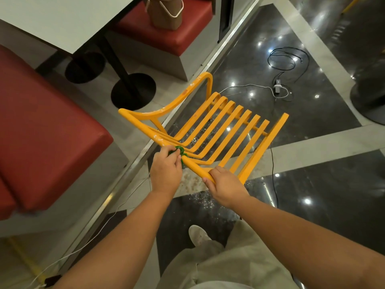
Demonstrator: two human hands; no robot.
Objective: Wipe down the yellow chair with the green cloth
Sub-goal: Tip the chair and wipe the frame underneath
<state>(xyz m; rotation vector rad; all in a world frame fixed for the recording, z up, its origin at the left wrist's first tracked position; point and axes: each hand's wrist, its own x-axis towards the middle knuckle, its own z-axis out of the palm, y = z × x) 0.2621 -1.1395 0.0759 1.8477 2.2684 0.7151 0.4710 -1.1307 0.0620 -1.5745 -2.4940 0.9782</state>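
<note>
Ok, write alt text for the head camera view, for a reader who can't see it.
A person's left hand holds a bunched green cloth against the near rail of a yellow slatted chair, while the right hand grips the same rail. A red bench seat and white table stand at left.

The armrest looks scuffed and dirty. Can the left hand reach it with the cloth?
Likely yes: the left hand holds the cloth on the rail leading to the armrest; nothing lies between.
</note>
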